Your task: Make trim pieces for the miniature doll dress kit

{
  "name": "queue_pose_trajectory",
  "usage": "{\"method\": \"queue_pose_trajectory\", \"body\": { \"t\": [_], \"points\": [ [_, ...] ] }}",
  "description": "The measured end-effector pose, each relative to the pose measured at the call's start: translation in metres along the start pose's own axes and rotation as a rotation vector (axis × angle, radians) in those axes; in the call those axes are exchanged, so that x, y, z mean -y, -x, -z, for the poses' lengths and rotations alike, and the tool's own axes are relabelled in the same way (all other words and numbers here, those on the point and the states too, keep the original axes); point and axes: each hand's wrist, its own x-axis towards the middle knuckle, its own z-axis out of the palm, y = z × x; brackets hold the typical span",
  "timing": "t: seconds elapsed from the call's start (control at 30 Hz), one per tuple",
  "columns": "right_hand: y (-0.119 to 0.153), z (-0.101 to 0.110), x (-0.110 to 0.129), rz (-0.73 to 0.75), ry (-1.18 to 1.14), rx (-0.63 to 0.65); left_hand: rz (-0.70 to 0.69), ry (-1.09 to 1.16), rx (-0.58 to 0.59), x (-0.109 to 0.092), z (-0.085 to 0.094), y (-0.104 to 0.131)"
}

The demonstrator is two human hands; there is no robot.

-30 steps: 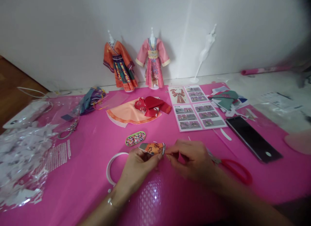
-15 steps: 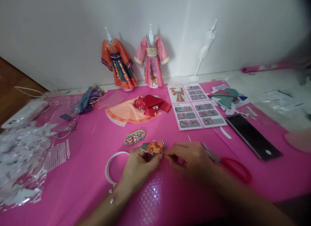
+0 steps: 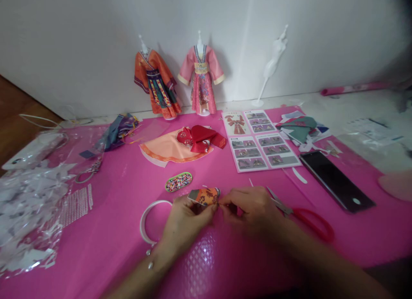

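Between the fingers and thumb of my left hand (image 3: 189, 219) is a small orange patterned piece (image 3: 207, 196), with a grey part at its left end. My right hand (image 3: 247, 206) is pinched at the piece's lower right edge, close to my left thumb tip; whatever its fingertips hold is too small to make out. Beyond my left hand lies a green oval tray (image 3: 179, 182) of mixed beads. A white tape ring (image 3: 143, 221) is left of my left wrist. Red-handled scissors (image 3: 310, 221) lie partly behind my right forearm.
Peach cloth (image 3: 161, 146) and red cloth (image 3: 201, 138) lie beyond the beads, beside an instruction sheet (image 3: 254, 140) and a black phone (image 3: 336, 181). Two dressed mannequins (image 3: 157, 84) (image 3: 202, 76) and a bare white stand (image 3: 275, 61) are at the wall. Plastic bags (image 3: 32, 191) lie left.
My left hand and the orange piece have shifted very slightly to the right. My right hand's fingertips remain beside the piece, with hardly any movement.
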Motion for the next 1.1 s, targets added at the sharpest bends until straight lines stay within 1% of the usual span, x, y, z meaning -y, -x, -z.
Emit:
{"method": "queue_pose_trajectory", "body": {
  "t": [0.33, 0.57, 0.67, 0.8, 0.9, 1.0, 1.1],
  "points": [
    [0.001, -0.002, -0.003, -0.069, -0.075, -0.004, 0.031, 0.120, 0.027, -0.005, -0.001, -0.001],
    [-0.003, 0.002, -0.002, -0.180, -0.186, -0.009, 0.052, 0.180, 0.047, -0.010, 0.000, 0.000],
    [-0.004, 0.001, -0.003, -0.229, -0.260, -0.004, 0.049, 0.208, 0.060, -0.008, 0.001, 0.000],
    [-0.005, 0.001, -0.005, -0.293, -0.343, 0.003, 0.023, 0.253, 0.031, -0.007, 0.003, -0.001],
    [-0.006, 0.003, -0.005, -0.376, -0.447, 0.043, 0.001, 0.274, 0.041, -0.005, 0.006, -0.001],
    [-0.009, 0.005, -0.007, -0.485, -0.596, 0.085, -0.040, 0.276, 0.040, 0.002, 0.009, -0.002],
    [-0.014, 0.006, -0.013, -0.554, -0.737, 0.057, -0.081, 0.334, 0.017, 0.011, 0.013, -0.004]
  ]
}}
